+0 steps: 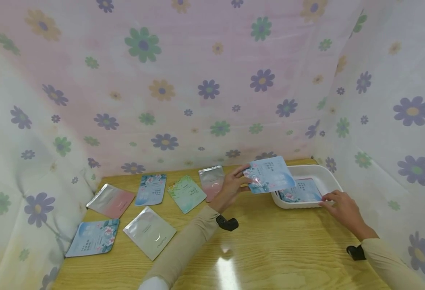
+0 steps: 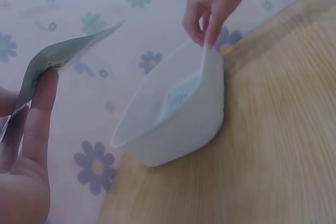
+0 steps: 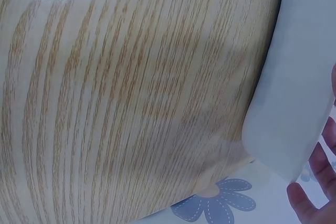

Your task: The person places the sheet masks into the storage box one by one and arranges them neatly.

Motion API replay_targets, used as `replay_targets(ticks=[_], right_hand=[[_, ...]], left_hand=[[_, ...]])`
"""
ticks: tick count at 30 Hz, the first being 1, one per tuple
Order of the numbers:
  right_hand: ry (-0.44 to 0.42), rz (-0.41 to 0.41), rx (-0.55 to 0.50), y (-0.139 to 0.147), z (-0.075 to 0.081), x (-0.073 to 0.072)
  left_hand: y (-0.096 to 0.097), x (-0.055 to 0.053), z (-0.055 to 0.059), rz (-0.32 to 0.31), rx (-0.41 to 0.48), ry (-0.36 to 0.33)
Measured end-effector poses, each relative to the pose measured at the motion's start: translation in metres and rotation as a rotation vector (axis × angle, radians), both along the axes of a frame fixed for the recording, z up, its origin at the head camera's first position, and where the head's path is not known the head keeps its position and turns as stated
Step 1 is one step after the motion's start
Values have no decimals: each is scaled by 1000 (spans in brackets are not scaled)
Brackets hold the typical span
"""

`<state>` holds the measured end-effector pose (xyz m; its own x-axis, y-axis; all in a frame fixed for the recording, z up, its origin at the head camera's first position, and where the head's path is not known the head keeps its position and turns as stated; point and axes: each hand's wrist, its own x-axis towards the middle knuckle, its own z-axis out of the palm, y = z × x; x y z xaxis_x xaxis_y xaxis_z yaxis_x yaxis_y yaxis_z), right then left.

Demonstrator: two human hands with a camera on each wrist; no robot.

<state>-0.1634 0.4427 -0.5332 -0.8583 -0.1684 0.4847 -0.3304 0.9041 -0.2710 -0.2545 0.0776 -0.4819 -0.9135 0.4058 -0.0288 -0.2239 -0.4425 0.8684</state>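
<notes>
A flat, glossy blue sachet (image 1: pixel 270 175) is pinched in the left hand (image 1: pixel 232 186), near a rounded white basin (image 1: pixel 295 204); its smooth rim is pinched by the right hand (image 1: pixel 344 210) above the wood-grained table (image 1: pixel 263 245).

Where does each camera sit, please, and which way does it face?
Head: on the person's head, facing forward and down at the table, lying packets and white tray; left hand, right hand and sleeves show.
Left wrist: on that wrist, facing past the held packet to the white tray; both hands show.
Right wrist: on that wrist, facing the table and the white tray's outside; part of the right hand shows.
Shared by head and left wrist: the right hand pinching the white tray.
</notes>
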Motion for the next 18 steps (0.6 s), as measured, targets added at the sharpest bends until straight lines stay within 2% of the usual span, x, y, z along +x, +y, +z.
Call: replay_targets(ticks=[7, 18], right_hand=[[-2, -2, 5, -1, 1, 1], [53, 48, -10, 0, -1, 0]], left_hand=[[15, -8, -2, 3, -25, -6], [34, -19, -8, 1, -45, 7]])
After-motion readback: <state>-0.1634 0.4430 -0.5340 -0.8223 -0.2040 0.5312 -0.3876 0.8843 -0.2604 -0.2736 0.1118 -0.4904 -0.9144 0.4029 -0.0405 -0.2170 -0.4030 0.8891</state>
